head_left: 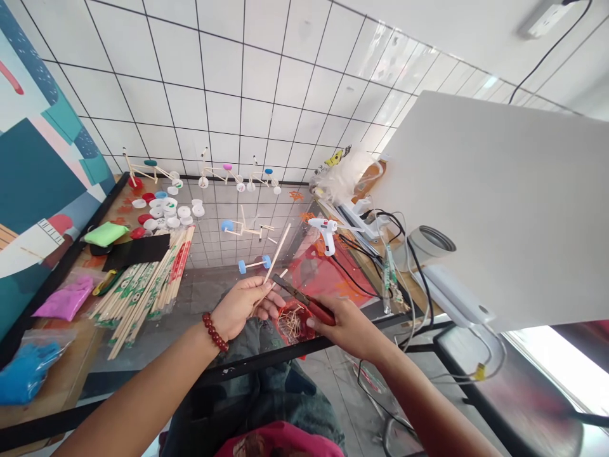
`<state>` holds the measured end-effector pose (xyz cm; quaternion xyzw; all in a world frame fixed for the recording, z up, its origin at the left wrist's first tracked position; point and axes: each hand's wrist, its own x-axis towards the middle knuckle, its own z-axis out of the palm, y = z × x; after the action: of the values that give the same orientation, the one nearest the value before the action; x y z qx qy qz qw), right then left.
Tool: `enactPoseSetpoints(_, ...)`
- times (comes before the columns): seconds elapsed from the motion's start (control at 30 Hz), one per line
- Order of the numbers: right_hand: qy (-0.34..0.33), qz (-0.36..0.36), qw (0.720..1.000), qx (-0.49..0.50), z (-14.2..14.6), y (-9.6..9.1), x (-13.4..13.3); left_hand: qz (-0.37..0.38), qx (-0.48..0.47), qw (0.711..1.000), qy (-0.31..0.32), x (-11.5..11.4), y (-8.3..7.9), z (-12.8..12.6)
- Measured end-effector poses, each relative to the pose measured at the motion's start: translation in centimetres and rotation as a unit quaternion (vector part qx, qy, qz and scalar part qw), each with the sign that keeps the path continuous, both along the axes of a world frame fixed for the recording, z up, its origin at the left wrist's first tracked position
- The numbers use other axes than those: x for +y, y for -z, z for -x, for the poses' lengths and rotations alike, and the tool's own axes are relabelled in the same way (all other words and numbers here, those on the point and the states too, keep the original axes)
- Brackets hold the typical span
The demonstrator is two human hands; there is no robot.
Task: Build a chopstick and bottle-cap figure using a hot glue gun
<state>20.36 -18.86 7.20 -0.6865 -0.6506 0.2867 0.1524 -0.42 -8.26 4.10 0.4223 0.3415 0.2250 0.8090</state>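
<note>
Pink garment [307, 438]: nearest the camera, on the wearer, at 6 o'clock from the hands; bearings below use the same centre.
Left hand [238, 306]: beaded bracelet [215, 332] at wrist; thumb and forefinger clamped on a long stick [278, 254], other fingers loosely curled.
Long stick: slanting from the grip toward 12 o'clock, over the worktop [209, 279]; a shorter stick end [284, 274] shows beside it.
Right hand [349, 327]: wrapped around the red handles of pliers [304, 298]; fingers together, thumb underneath.
Pliers: tip just beside the sticks; whether it bites on either, cannot tell.
Assemblies, seemingly complete: three along the far edge; green-topped one [151, 163] between 10 and 11 o'clock, pink-topped one [228, 167] at 11, blue-topped one [269, 171] near 12.
Assembly, seemingly partial: stick frame [244, 230] with blue disc, 11 o'clock; no white caps on it.
Separate part: short stick with a blue disc at each end [255, 264], between 10 and 11 o'clock, apart from the frame.
Stock not joined: loose caps [169, 206], 10 o'clock; bundled chopsticks [147, 285], 9 o'clock.
Short pieces [292, 322]: in a red container, 5 o'clock.
Glue gun [326, 235]: 1 o'clock, resting, neither hand touching it.
</note>
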Motion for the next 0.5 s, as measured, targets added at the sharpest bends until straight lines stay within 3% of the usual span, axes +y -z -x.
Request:
enactPoseSetpoints(0.13, -0.012, 0.01, 1.0, 0.001, -0.19, -0.27, 0.09, 0.076, -0.007, 0.996, 0.038, 0.37, -0.6, 0.53)
enactPoseSetpoints(0.27, -0.024, 0.017, 0.999, 0.015, -0.38, -0.7, -0.05, 0.098, -0.034, 0.992, 0.074, 0.56, -0.85, 0.9)
enactPoseSetpoints(0.5, -0.023, 0.016, 1.0, -0.013, -0.02, -0.56, -0.36, -0.05, 0.022, 0.998, 0.043, 0.11, -0.45, 0.33)
